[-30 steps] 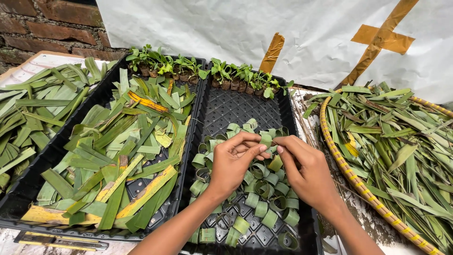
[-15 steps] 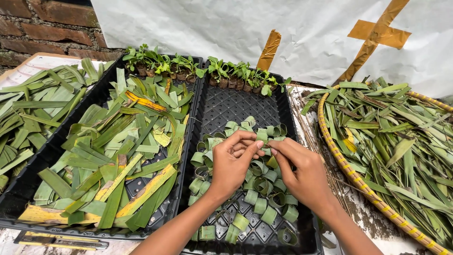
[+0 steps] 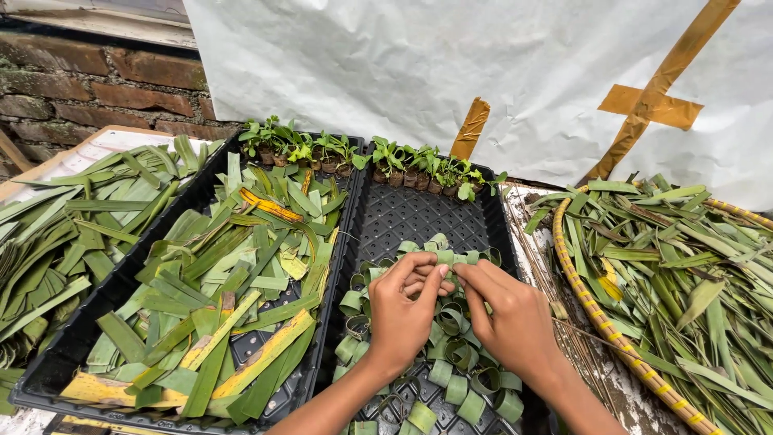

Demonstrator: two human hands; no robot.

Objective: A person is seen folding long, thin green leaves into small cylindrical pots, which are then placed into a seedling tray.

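I saw my left hand [image 3: 400, 310] and right hand [image 3: 509, 318] meet over the black tray [image 3: 419, 217], fingers [image 3: 439, 278] of both closed on one leaf ring [image 3: 448, 258] held just above the other rolled rings [image 3: 451, 354].

Weathered white table top [image 3: 568, 326] under two black trays [image 3: 419, 217], a round woven basket [image 3: 600, 322], loose leaf strips [image 3: 48, 242].

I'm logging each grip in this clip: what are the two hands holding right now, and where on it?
Both the left hand and right hand pinch one small rolled leaf ring at its top edge with their fingertips, above the black tray.
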